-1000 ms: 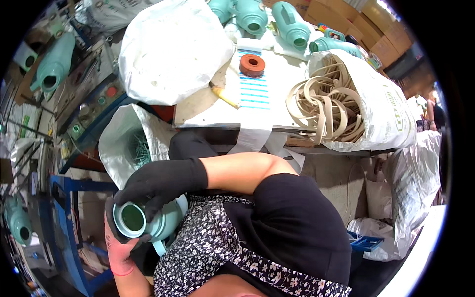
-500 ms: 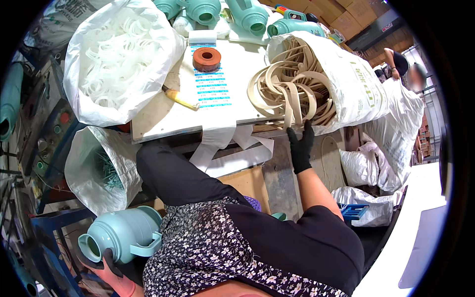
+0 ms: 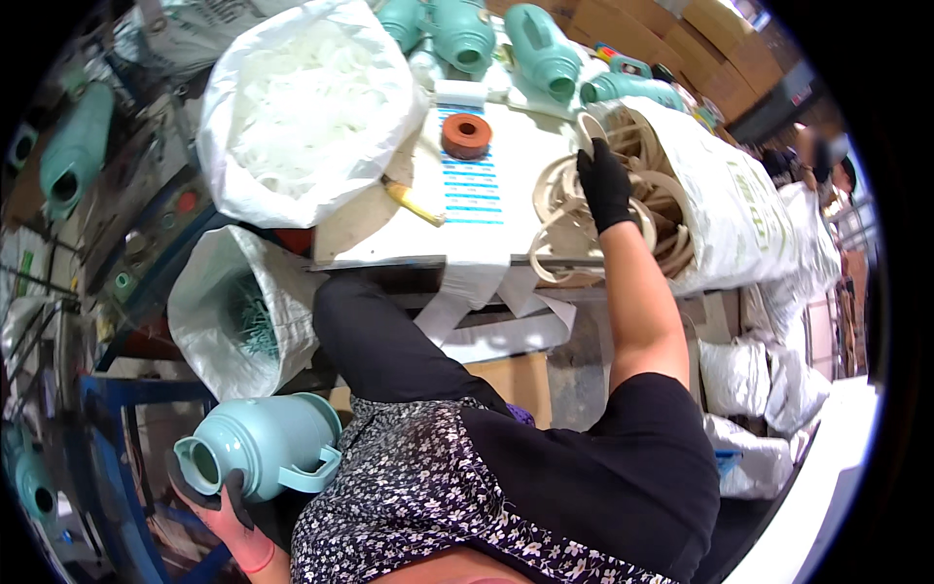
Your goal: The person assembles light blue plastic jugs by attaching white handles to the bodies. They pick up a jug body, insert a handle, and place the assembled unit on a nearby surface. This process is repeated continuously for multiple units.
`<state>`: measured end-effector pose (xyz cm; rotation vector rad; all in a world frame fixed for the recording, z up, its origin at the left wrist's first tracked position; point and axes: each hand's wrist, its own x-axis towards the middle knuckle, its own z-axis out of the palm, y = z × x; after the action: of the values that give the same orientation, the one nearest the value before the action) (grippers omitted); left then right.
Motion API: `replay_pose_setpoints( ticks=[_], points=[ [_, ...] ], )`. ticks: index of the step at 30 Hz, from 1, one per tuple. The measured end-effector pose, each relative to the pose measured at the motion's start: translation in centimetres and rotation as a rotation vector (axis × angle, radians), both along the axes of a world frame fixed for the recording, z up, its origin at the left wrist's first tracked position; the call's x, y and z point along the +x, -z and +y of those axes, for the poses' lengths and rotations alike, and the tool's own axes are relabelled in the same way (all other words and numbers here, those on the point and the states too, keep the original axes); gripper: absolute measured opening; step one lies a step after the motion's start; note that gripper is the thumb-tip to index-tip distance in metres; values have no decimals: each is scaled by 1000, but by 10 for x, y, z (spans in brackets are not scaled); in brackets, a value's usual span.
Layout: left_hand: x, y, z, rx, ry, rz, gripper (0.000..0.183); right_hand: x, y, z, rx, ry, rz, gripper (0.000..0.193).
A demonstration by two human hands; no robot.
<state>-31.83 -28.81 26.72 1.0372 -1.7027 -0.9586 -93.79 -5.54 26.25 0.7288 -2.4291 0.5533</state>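
A teal thermos jug casing [image 3: 268, 443] lies on its side at the lower left, with its open mouth to the left and a side handle. My left hand [image 3: 226, 514], in a pink glove with dark fingers, grips it from below near the mouth. My right hand [image 3: 608, 187], in a black glove, is closed at the fingertips on a beige strap [image 3: 589, 127]. It reaches over several curled beige straps [image 3: 569, 195], which spill from a white woven sack [image 3: 735, 200] lying on the table.
A white bag [image 3: 219, 146] of translucent rings stands at the table's left, and a sack [image 3: 199, 321] of small teal pieces stands below it. A brown tape roll [image 3: 467, 136], a label sheet [image 3: 472, 200] and a yellow-handled tool [image 3: 416, 204] lie on the table [image 3: 355, 238]. More teal casings [image 3: 540, 54] stand behind.
My right hand has moved up and farther over the straps, taking hold of one at its fingertips. My left hand still holds the jug casing. The whole view has shifted slightly.
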Motion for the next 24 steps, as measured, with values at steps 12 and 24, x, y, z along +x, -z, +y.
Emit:
replay_pose_setpoints(
  ticks=[12, 24],
  points=[
    [34, -8, 10, -141, -211, -103, 82, 140, -48, -43, -374, -618, -418, 22],
    [60, -31, 50, -637, -21, -77, 89, 388, -61, -202, -711, -1068, -1779, 12]
  ],
)
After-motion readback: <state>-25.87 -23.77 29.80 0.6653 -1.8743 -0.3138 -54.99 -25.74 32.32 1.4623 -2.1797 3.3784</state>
